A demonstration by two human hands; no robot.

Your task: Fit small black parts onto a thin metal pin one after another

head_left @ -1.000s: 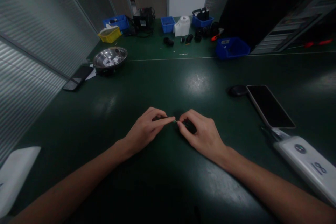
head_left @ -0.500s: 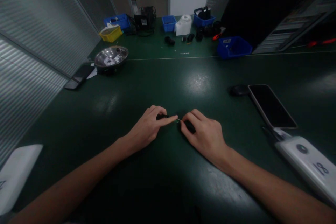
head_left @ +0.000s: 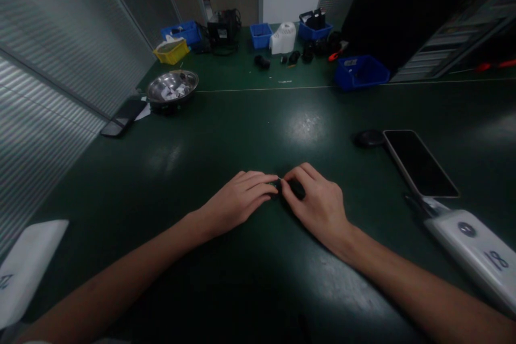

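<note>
My left hand [head_left: 237, 199] rests low over the green table, its thumb and fingers brought together around a small dark piece [head_left: 274, 185] with a hint of green. Most of that piece is hidden by the fingers. Just to the right, my right hand [head_left: 318, 201] is closed in a pinch of thumb and index finger. A tiny pale tip shows where the two hands' fingertips nearly meet; what it belongs to is too small to name. Under the curled right fingers is a dark patch, and I cannot tell whether it is an object or shadow.
A phone [head_left: 421, 164], a black mouse-like object [head_left: 369, 138] and a white device [head_left: 473, 247] lie on the right. A metal bowl [head_left: 172, 87] with white scraps stands back left. Blue bins [head_left: 362, 72] and a yellow bin [head_left: 172, 52] line the far side.
My left fingers have shifted right and closed over the small piece; the black part seen in that hand is now covered. My right hand stays nearly in place, still pinching.
</note>
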